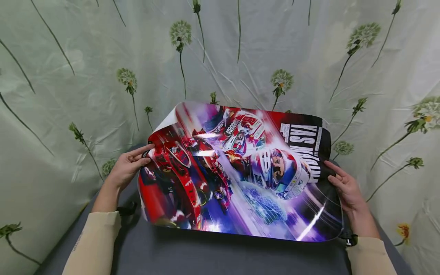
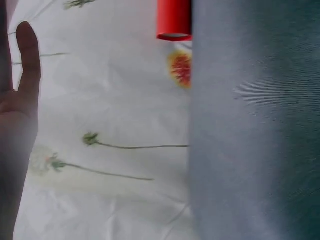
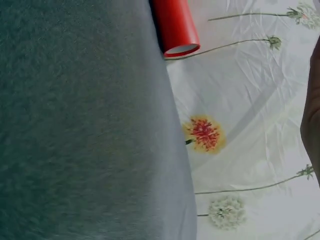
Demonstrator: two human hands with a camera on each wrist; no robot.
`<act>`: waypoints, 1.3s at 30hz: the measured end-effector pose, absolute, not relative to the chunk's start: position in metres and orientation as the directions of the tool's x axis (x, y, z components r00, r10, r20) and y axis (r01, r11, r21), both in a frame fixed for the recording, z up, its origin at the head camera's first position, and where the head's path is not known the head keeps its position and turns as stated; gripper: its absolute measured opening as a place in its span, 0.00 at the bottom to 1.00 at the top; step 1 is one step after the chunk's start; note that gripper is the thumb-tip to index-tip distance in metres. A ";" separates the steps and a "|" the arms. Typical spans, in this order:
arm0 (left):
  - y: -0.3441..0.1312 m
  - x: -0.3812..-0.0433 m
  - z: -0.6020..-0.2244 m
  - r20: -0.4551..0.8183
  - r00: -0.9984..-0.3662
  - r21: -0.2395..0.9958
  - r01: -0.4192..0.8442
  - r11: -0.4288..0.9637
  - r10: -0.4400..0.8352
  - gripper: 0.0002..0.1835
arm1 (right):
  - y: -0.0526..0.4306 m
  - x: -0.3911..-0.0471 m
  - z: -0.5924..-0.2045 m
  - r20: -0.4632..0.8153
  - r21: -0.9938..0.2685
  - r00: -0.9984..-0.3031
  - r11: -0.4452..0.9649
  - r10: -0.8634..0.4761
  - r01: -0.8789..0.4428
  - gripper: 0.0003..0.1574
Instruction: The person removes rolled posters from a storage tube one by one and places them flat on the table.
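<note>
A large glossy poster [image 1: 237, 191] with red racing cars, helmeted drivers and white lettering is held up, tilted, its corners and side edges curling. My left hand [image 1: 125, 168] pinches its left edge between thumb and fingers. At the right edge, by the black part with the lettering, my right hand [image 1: 348, 187] grips it the same way. In the left wrist view part of the left hand [image 2: 25, 95] shows at the left border. Only a sliver of the right hand [image 3: 312, 117] appears in the right wrist view.
Below the poster lies a grey tabletop [image 1: 233, 254]. A red tube [image 3: 176, 25] with a pale end lies at the table's far side, hidden behind the poster in the head view. A pale curtain [image 1: 240, 46] printed with dandelions hangs around the table.
</note>
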State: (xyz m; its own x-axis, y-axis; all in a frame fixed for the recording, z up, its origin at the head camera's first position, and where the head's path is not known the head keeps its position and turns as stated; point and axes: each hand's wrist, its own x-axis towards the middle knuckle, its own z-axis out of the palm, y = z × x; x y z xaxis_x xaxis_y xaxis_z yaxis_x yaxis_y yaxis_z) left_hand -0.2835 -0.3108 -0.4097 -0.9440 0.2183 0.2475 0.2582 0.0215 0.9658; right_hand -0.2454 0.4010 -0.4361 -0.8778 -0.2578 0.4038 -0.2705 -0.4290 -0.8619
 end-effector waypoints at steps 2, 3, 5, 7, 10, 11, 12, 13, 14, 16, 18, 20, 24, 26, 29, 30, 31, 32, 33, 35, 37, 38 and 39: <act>-0.313 -0.280 -0.405 0.271 -0.943 0.958 0.283 0.038 0.194 0.24 | 0.398 -0.244 -0.437 0.410 -0.850 -0.883 -0.445 -0.228 -0.280 0.37; -0.313 -0.278 -0.403 0.287 -0.942 0.952 0.301 0.057 0.176 0.23 | 0.397 -0.244 -0.438 0.413 -0.848 -0.886 -0.446 -0.213 -0.288 0.37; -0.312 -0.275 -0.401 0.324 -0.936 0.934 0.339 0.113 0.136 0.20 | 0.395 -0.244 -0.439 0.421 -0.847 -0.887 -0.430 -0.188 -0.311 0.35; -0.309 -0.273 -0.399 0.356 -0.929 0.921 0.367 0.133 0.099 0.15 | 0.394 -0.244 -0.437 0.431 -0.850 -0.891 -0.399 -0.147 -0.345 0.32; -0.303 -0.274 -0.398 0.396 -0.917 0.912 0.399 0.091 0.051 0.10 | 0.390 -0.244 -0.433 0.435 -0.843 -0.897 -0.381 -0.071 -0.379 0.26; -0.302 -0.275 -0.398 0.406 -0.913 0.911 0.408 0.062 0.038 0.09 | 0.387 -0.244 -0.431 0.434 -0.841 -0.900 -0.375 -0.037 -0.390 0.25; -0.300 -0.276 -0.398 0.417 -0.909 0.908 0.417 0.031 0.023 0.10 | 0.385 -0.244 -0.430 0.433 -0.837 -0.902 -0.373 -0.005 -0.400 0.24; -0.299 -0.277 -0.399 0.426 -0.905 0.905 0.426 -0.002 0.013 0.10 | 0.383 -0.244 -0.429 0.432 -0.835 -0.901 -0.368 0.021 -0.409 0.23; -0.298 -0.278 -0.401 0.433 -0.901 0.901 0.433 -0.028 -0.002 0.11 | 0.380 -0.244 -0.429 0.431 -0.834 -0.901 -0.361 0.047 -0.418 0.22; -0.297 -0.280 -0.404 0.442 -0.897 0.893 0.442 -0.081 -0.021 0.12 | 0.376 -0.244 -0.428 0.439 -0.820 -0.894 -0.366 0.093 -0.440 0.21; -0.295 -0.281 -0.406 0.442 -0.897 0.891 0.443 -0.100 -0.031 0.13 | 0.372 -0.244 -0.427 0.455 -0.793 -0.882 -0.397 0.121 -0.463 0.18; -0.294 -0.283 -0.408 0.438 -0.899 0.893 0.438 -0.107 -0.029 0.12 | 0.369 -0.246 -0.426 0.472 -0.763 -0.871 -0.430 0.138 -0.482 0.15; -0.295 -0.285 -0.410 0.428 -0.904 0.904 0.428 -0.018 -0.011 0.09 | 0.369 -0.248 -0.426 0.459 -0.780 -0.875 -0.401 0.155 -0.480 0.11; -0.299 -0.285 -0.410 0.396 -0.918 0.916 0.395 0.076 -0.002 0.06 | 0.373 -0.248 -0.428 0.416 -0.838 -0.897 -0.320 0.150 -0.442 0.11; -0.308 -0.285 -0.412 0.266 -0.964 0.931 0.264 0.251 0.024 0.11 | 0.383 -0.247 -0.430 0.328 -0.938 -0.937 -0.074 0.118 -0.337 0.10; -0.311 -0.285 -0.412 0.213 -0.976 0.925 0.217 0.312 0.047 0.14 | 0.388 -0.246 -0.431 0.304 -0.953 -0.948 0.042 0.098 -0.301 0.10; -0.315 -0.286 -0.414 0.159 -0.984 0.910 0.176 0.375 0.076 0.17 | 0.392 -0.246 -0.432 0.286 -0.949 -0.955 0.163 0.077 -0.271 0.09; -0.318 -0.287 -0.415 0.111 -0.988 0.891 0.148 0.430 0.111 0.19 | 0.396 -0.246 -0.433 0.271 -0.927 -0.961 0.282 0.055 -0.246 0.08; -0.321 -0.289 -0.418 0.066 -0.987 0.870 0.128 0.475 0.144 0.21 | 0.400 -0.246 -0.433 0.263 -0.891 -0.964 0.389 0.025 -0.233 0.07; -0.325 -0.292 -0.423 0.002 -0.979 0.838 0.113 0.534 0.203 0.22 | 0.406 -0.246 -0.435 0.252 -0.804 -0.967 0.546 -0.047 -0.236 0.08; -0.326 -0.296 -0.431 -0.032 -0.965 0.818 0.124 0.561 0.260 0.23 | 0.409 -0.248 -0.438 0.237 -0.743 -0.965 0.620 -0.112 -0.254 0.11; -0.326 -0.298 -0.435 -0.045 -0.957 0.809 0.133 0.573 0.286 0.23 | 0.410 -0.249 -0.440 0.229 -0.721 -0.964 0.642 -0.136 -0.262 0.12; -0.325 -0.300 -0.439 -0.061 -0.949 0.803 0.137 0.580 0.309 0.23 | 0.411 -0.249 -0.442 0.220 -0.700 -0.962 0.661 -0.162 -0.271 0.13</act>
